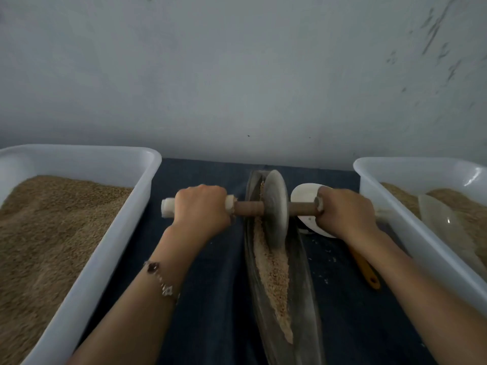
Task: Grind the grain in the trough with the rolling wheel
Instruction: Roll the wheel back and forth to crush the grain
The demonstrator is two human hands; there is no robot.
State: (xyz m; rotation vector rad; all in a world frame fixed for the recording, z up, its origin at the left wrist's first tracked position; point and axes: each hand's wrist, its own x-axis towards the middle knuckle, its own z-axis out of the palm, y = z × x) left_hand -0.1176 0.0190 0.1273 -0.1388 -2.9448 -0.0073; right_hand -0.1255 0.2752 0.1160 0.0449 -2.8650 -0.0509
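The wheel (pixel 275 206) stands on edge in the far part of the trough (pixel 305 285), a long narrow dark vessel running from the near edge of the counter (pixel 210 299) toward the wall (pixel 237 75). An axle (pixel 249 208) passes through the wheel's hub and sticks out to both sides. The left hand (pixel 201 206) curls round the axle's left handle, whose pale end shows beyond the knuckles; the right hand (pixel 345 212) curls round the right handle in the same way. So each grip is closed on the axle, and the wheel sits midway between the two, apart from both hands.

The grain (pixel 274 280) lies as a pale coarse strip along the trough floor, mostly nearer the person than the wheel, with a little heaped against the wheel's left face. A bracelet (pixel 160 279) hangs on the left wrist.

A white tub (pixel 126 219) of brown grain stands to the left of the trough, and a second tub (pixel 390 212) to the right holds similar grain and a clear scoop (pixel 442 219). Behind the right hand sits a white bowl (pixel 305 193), and an orange handle (pixel 365 270) lies on the counter beneath the right forearm.
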